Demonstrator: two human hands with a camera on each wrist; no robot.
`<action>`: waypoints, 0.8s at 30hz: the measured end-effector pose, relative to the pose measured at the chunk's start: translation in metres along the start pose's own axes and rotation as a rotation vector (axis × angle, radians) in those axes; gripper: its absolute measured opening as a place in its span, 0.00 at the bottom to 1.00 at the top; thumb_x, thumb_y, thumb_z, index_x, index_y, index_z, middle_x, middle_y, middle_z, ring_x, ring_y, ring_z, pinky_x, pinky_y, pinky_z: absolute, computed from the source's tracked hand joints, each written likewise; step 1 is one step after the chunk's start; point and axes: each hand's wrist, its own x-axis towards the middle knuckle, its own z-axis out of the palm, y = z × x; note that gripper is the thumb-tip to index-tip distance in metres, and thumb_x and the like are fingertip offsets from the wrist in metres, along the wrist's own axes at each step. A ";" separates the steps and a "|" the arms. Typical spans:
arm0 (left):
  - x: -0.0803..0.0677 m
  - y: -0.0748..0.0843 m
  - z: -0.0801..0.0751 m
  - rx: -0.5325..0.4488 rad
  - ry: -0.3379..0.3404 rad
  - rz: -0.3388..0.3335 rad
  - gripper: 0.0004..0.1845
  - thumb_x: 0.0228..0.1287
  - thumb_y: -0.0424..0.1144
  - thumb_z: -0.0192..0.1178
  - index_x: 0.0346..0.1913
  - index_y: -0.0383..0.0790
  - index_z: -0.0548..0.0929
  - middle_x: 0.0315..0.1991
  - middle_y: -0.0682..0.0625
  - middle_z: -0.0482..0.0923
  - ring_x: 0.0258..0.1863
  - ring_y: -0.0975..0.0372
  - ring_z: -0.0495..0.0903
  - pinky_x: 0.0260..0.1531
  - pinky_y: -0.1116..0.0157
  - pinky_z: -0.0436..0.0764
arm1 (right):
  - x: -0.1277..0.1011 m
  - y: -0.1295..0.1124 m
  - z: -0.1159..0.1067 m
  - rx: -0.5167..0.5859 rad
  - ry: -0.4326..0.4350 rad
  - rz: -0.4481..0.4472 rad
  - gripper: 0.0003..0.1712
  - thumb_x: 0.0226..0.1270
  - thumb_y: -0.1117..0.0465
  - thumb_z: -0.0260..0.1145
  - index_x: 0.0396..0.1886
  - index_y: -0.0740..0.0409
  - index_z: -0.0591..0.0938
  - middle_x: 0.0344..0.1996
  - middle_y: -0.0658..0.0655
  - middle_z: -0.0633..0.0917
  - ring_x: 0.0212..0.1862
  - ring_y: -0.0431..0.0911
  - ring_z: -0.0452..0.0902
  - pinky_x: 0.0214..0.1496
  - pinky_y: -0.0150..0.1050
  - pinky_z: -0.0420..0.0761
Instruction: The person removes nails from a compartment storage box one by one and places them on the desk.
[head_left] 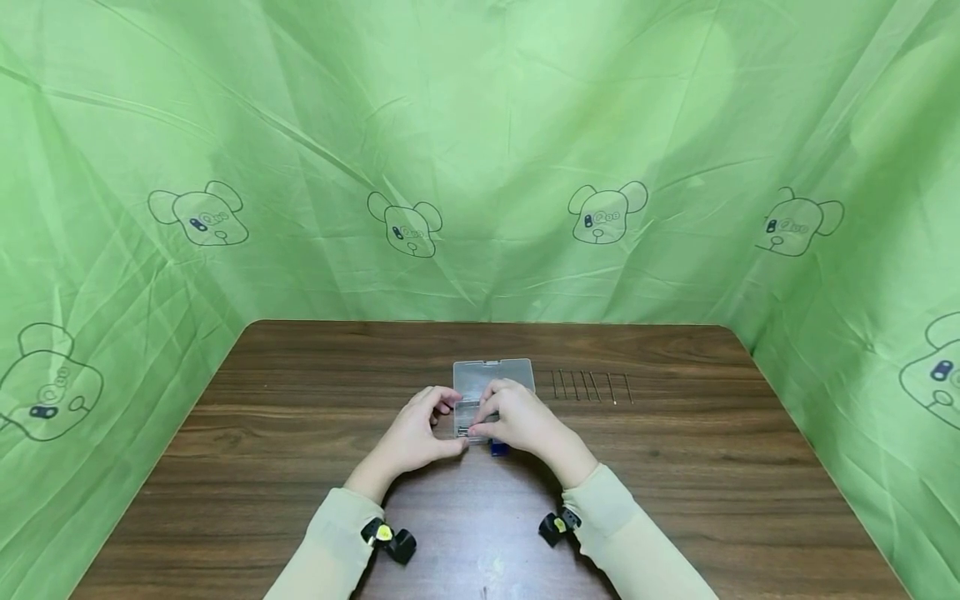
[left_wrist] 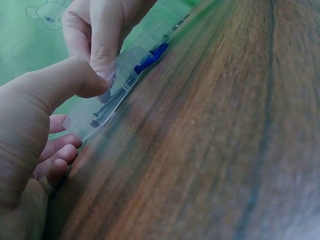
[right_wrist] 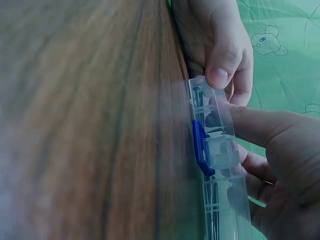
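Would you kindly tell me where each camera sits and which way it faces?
Head: above, looking forward and down at the table; both hands and sleeves show, plus a row of nails.
Left wrist: low over the wood, facing the clear box; left hand in front.
Right wrist: low, facing the box's blue latch; right hand shows.
Both wrist views share the box and both hands.

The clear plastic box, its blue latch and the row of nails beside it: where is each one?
clear plastic box [head_left: 492, 375], head view, raised lid.
blue latch [right_wrist: 199, 148], right wrist view, middle of the clasp.
row of nails [head_left: 591, 387], head view, middle nail.
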 end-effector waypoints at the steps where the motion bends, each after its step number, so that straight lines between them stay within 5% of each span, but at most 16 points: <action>1: 0.000 0.000 0.000 -0.001 0.001 -0.001 0.36 0.53 0.42 0.84 0.65 0.42 0.82 0.54 0.51 0.82 0.52 0.60 0.79 0.50 0.61 0.82 | 0.001 0.000 0.000 -0.003 -0.004 0.007 0.05 0.62 0.55 0.85 0.31 0.48 0.97 0.37 0.47 0.84 0.42 0.42 0.79 0.48 0.39 0.82; 14: -0.001 0.001 0.001 -0.004 0.003 0.015 0.36 0.52 0.42 0.84 0.65 0.42 0.82 0.54 0.53 0.82 0.52 0.60 0.79 0.50 0.62 0.82 | 0.010 -0.009 0.004 -0.064 -0.049 0.064 0.06 0.57 0.56 0.88 0.27 0.45 0.96 0.35 0.44 0.85 0.44 0.46 0.82 0.49 0.43 0.83; 24: 0.000 0.000 0.002 0.000 0.000 0.010 0.36 0.53 0.41 0.83 0.66 0.41 0.81 0.54 0.52 0.81 0.53 0.60 0.79 0.50 0.61 0.82 | 0.011 -0.002 0.003 -0.067 -0.115 -0.005 0.05 0.65 0.57 0.83 0.30 0.48 0.94 0.39 0.45 0.86 0.45 0.42 0.83 0.54 0.41 0.84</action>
